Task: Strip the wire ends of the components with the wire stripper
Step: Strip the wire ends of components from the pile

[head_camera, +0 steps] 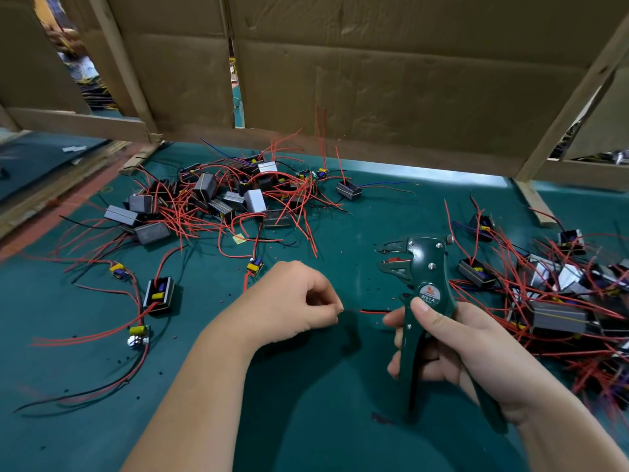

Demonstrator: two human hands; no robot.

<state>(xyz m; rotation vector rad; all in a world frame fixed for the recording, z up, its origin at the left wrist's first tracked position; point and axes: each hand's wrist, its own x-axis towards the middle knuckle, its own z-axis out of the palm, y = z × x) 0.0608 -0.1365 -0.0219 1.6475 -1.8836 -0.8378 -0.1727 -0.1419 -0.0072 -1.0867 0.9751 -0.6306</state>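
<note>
While your right hand (459,352) grips the handles of the green wire stripper (425,284), fingers curled round the front handle and thumb pressed on the round label, the tool stands head-up above the green mat (306,420); its jaws face left and stand apart, and the handles are spread. Just left of the wire stripper and below its head, your left hand (292,301) is curled with thumb and forefinger pinched on the end of a thin red-and-black wire (372,312). That wire runs level from your left fingertips to the forefinger of your right hand, passing under the jaws and not between them; whether your right fingers also hold it cannot be told. Right of the wire stripper lies a heap of components (551,301), grey and black blocks tangled in red leads, the nearest block just beside the tool's head. Left of and beyond the wire stripper lies a larger heap (218,199) of the same parts, well apart from it. Further left of the wire stripper, a single black component (159,294) with yellow and blue parts lies alone on the mat, its leads trailing toward you. Small dark and red specks (369,291) dot the mat near the tool. Beyond the wire stripper, a cardboard wall (374,80) on a wooden frame closes the far edge of the mat
</note>
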